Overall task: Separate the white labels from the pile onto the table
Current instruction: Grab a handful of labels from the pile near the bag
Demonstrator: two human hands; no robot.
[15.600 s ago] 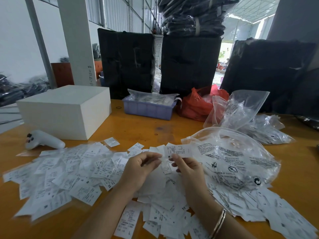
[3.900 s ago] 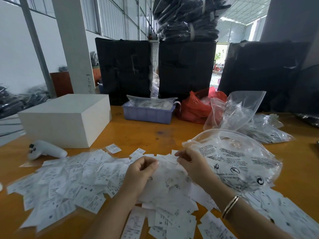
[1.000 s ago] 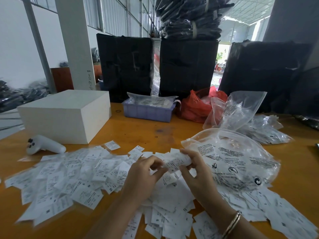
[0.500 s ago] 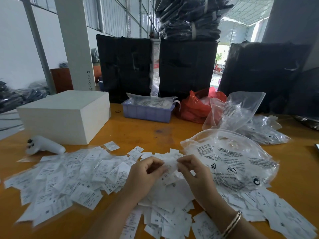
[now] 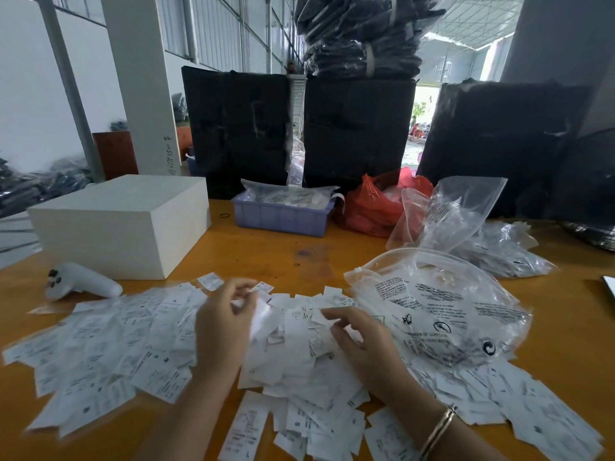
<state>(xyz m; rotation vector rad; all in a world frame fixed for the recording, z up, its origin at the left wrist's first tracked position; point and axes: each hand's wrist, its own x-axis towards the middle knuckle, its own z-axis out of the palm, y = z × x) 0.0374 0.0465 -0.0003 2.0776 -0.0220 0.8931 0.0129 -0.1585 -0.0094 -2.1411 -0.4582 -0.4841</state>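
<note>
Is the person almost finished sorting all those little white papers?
Not nearly. Done: many labels lie spread out flat on the left of the table, the spread labels. In hand: the left hand pinches a label, blurred, while the right hand rests on the pile. Left: that heap in the middle and more labels on the right, partly under a clear bag.

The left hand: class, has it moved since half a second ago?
Yes. The left hand has swung left, away from the clear printed bag, pinching a white label.
</note>
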